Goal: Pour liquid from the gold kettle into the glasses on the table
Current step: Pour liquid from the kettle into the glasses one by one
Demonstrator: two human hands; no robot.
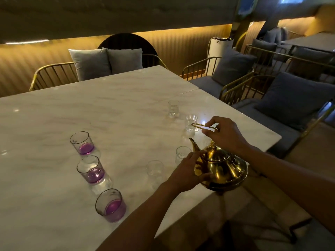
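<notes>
The gold kettle (223, 168) hangs over the near right edge of the white marble table (108, 109), its spout aimed left and away. My right hand (224, 133) grips the thin wire handle above the lid. My left hand (188, 170) rests against the kettle's left side below the spout. Several small clear glasses look empty: one far (173, 108), one behind the handle (190, 125), one by the spout (182, 153) and one left of my left hand (155, 169). Three taller tumblers with purple liquid stand in a line at left (82, 143), (91, 169), (111, 205).
Gold wire chairs with grey cushions (107, 62) stand behind the table, and darker blue-cushioned ones (290, 98) line its right side. A second table (311, 41) stands at far right. The table's near right edge (199, 201) runs diagonally under the kettle.
</notes>
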